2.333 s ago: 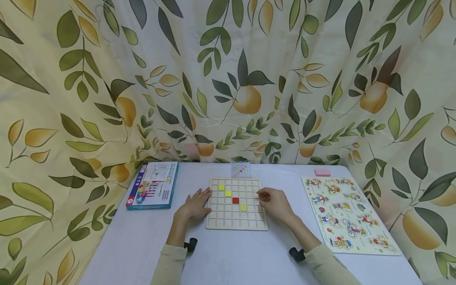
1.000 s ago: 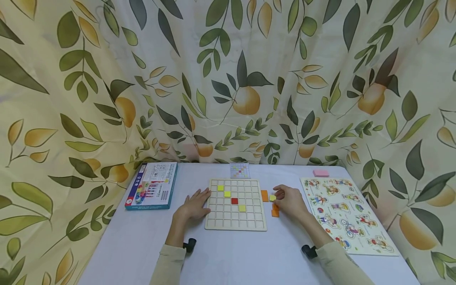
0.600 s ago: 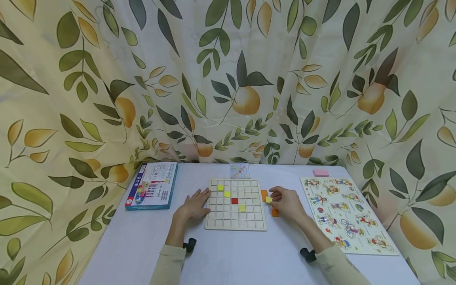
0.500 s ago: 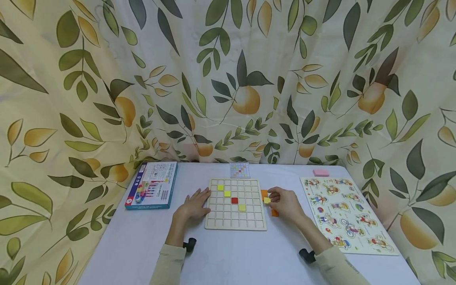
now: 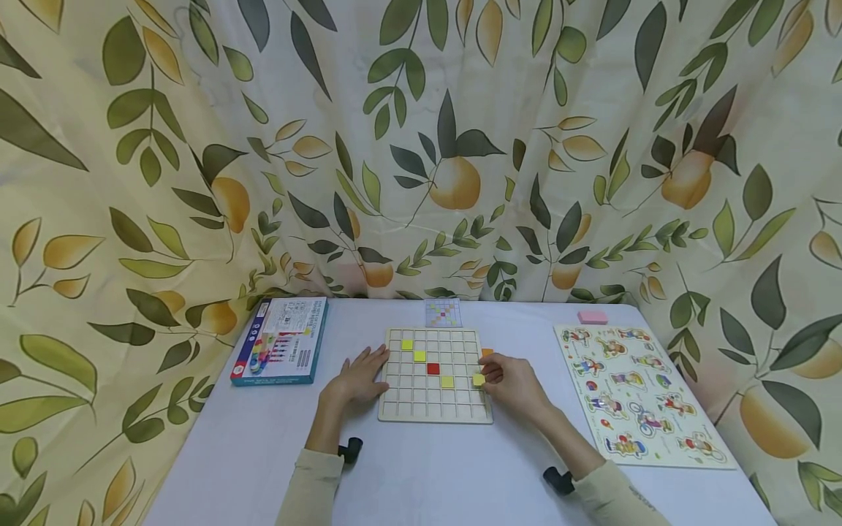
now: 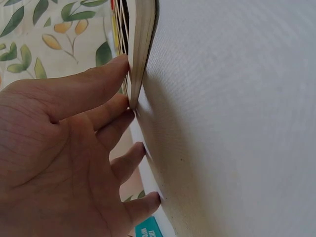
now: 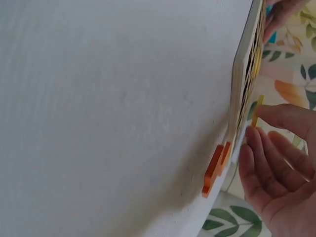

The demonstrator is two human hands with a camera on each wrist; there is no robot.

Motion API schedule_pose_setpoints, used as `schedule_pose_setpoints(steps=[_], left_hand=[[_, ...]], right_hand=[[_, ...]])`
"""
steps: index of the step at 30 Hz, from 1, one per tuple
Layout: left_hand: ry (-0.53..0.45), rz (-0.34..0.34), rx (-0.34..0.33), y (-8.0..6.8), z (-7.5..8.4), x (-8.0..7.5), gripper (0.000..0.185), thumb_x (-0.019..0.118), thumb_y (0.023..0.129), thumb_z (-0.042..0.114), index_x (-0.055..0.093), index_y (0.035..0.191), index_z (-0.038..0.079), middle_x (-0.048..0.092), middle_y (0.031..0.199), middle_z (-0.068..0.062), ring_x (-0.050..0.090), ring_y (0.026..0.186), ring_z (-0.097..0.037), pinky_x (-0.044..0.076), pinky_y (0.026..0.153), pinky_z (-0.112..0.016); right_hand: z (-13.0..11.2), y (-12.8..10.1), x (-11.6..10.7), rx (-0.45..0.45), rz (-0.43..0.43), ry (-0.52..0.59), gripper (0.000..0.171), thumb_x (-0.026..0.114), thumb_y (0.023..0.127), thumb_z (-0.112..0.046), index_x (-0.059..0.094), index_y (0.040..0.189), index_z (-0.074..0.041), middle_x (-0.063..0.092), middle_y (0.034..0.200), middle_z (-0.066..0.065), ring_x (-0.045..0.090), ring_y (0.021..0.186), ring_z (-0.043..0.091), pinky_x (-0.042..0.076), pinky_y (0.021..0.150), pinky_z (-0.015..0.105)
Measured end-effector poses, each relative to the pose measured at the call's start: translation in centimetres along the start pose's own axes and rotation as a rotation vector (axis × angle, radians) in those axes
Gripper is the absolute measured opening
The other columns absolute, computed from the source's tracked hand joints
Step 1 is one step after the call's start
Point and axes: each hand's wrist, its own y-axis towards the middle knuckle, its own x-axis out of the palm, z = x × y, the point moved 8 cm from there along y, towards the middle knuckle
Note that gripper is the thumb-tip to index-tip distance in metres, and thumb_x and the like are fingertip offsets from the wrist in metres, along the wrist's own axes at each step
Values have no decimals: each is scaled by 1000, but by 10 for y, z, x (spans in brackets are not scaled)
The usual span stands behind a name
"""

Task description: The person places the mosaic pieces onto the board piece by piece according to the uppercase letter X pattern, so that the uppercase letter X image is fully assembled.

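Observation:
A wooden grid board (image 5: 403, 410) lies mid-table, with several yellow tiles (image 5: 408, 345) and a red tile (image 5: 433, 369) in a diagonal line of its cells. My right hand (image 5: 516, 386) pinches another yellow tile (image 5: 479, 380) between thumb and fingers, over the board's right border. In the right wrist view this yellow tile (image 7: 259, 109) stands off the board's surface. Orange pieces (image 7: 213, 170) lie on the table beside the board, mostly covered by my right hand in the head view. My left hand (image 5: 355, 378) rests at the board's left edge, thumb and fingertips touching it.
A pattern card (image 5: 444, 313) lies behind the board. To the left is a flat blue-edged box (image 5: 283, 342). On the right lie a picture puzzle board (image 5: 641, 398) and a pink block (image 5: 593, 318). A leaf-patterned curtain (image 5: 421, 146) surrounds the table.
My right hand went right from the board to the loose pieces, took hold of a yellow tile, and has brought it left over the board's right border. My left hand stays put.

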Motion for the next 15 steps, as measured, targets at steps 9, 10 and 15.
schedule_pose_setpoints(steps=[9, 10, 15], left_hand=[[-5, 2, -16, 9, -10, 9, 75, 65, 101, 33, 31, 165, 16, 20, 174, 2, 8, 162, -29, 3, 126, -66], [-1, -3, -17, 9, -10, 8, 75, 65, 101, 33, 31, 166, 16, 19, 174, 2, 7, 162, -29, 3, 126, -66], [-9, -9, -11, 4, -4, 2, 73, 66, 101, 29, 33, 164, 12, 22, 174, -2, 9, 161, -31, 4, 126, -67]], right_hand=[[-12, -5, 17, -15, -48, 15, 41, 84, 76, 4, 74, 116, -3, 73, 94, 1, 68, 83, 13, 59, 74, 26], [-13, -5, 19, -19, -57, 16, 41, 85, 76, 4, 74, 115, -4, 73, 94, 0, 68, 83, 13, 59, 74, 26], [-18, -8, 23, -48, -72, 12, 43, 88, 75, 3, 74, 115, -6, 73, 93, 0, 67, 81, 13, 58, 72, 25]])
